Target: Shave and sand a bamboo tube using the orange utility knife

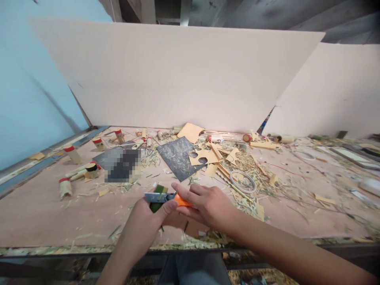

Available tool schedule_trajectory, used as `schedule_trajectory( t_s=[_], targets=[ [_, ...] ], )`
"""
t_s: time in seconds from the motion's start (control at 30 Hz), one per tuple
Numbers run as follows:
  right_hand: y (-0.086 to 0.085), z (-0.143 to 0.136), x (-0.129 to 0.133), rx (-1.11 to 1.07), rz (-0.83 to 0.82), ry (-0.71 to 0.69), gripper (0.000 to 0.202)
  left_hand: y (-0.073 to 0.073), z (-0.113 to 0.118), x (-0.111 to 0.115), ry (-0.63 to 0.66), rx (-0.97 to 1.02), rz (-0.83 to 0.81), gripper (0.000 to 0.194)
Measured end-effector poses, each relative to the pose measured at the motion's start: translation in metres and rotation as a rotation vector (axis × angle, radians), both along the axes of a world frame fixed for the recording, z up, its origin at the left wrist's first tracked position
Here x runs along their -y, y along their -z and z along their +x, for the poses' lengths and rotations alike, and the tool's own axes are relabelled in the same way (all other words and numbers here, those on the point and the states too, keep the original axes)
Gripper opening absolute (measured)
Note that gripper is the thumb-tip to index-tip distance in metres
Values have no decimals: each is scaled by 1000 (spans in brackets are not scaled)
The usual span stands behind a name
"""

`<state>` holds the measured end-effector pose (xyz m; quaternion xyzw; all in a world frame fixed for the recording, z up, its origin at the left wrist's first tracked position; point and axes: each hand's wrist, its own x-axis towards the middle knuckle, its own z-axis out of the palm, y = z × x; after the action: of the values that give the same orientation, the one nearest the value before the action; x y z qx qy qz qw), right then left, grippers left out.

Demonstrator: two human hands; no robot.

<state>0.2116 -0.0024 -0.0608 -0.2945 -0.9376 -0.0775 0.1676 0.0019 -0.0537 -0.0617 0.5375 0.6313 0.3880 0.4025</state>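
Note:
My right hand (209, 204) is closed around the orange handle of a utility knife (183, 201). Its grey blade end points left and lies across a green bamboo piece (160, 192). Low over the front of the table, my left hand (150, 221) grips that bamboo piece, its thumb reaching toward the knife's handle. The lower part of the bamboo is hidden behind the left hand and the blade. Thin green shavings lie on the table just below the hands.
Bamboo tubes with red ends (69, 154) stand at the left. Beyond my hands lie a dark sheet (179, 158), cut tan card (204, 156), a white ring of tape (242, 181) and many shavings. A large pale board (178, 79) rises behind the table.

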Motion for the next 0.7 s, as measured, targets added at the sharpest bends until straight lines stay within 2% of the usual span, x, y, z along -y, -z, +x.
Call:
schedule_trajectory(
  t_s=[0.1,0.17,0.23,0.3,0.43,0.6,0.7],
  targets=[
    [-3,-4,-5,-41,-53,160,60,5,1,0,-73,29,-38,48],
    [-4,-2,-15,-117,-116,303,57,7,3,1,-61,99,-29,48],
    [-5,3,-25,-210,-169,374,53,8,4,1,-26,199,-39,49],
    [-7,8,-30,-284,-209,336,50,8,5,1,47,309,-93,50],
    [-13,12,-27,-387,-257,160,46,9,2,2,205,465,-141,47],
    [-14,13,-20,-270,-271,-31,51,12,0,3,168,463,-155,50],
    [-10,14,-19,-167,-265,-75,56,11,-1,2,130,427,-170,54]
  ],
)
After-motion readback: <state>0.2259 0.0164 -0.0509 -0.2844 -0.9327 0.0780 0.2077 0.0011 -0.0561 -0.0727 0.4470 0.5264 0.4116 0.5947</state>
